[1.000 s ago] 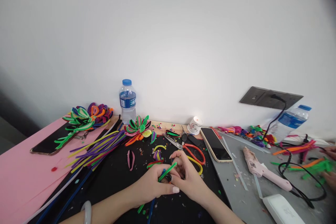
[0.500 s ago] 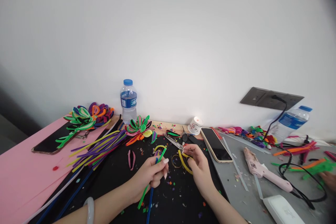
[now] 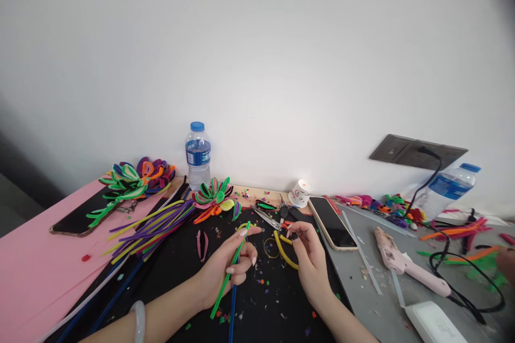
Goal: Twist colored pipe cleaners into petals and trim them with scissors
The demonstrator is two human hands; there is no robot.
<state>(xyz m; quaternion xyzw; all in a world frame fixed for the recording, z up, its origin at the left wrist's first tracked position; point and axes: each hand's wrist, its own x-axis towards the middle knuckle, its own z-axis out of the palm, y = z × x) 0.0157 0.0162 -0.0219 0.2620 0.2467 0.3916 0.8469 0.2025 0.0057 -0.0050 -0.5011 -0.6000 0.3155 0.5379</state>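
A green pipe cleaner [image 3: 228,273] slants across the fingers of my left hand [image 3: 227,265], which is closed on it, the index finger stretched to the right. A blue stem [image 3: 232,313] runs down from under that hand. My right hand [image 3: 308,254] hovers at the yellow-handled scissors [image 3: 286,253], its thumb and index finger bent close together; whatever may be between the tips is too small to name. The scissors lie on the black mat, blades to the upper left. A pink loop [image 3: 202,245] lies left of my left hand.
Bundled pipe cleaners [image 3: 148,230], a flower [image 3: 213,193] and a bottle [image 3: 198,155] stand or lie at the left. Rightward are a paper cup [image 3: 300,193], a phone [image 3: 333,223] and a corded glue gun [image 3: 410,268]. Another person's hand [image 3: 506,265] shows at the right edge.
My left index finger has straightened to the right, and the green pipe cleaner has tipped slightly leftward at its top. My right fingertips have drawn together beside the scissors' handles.
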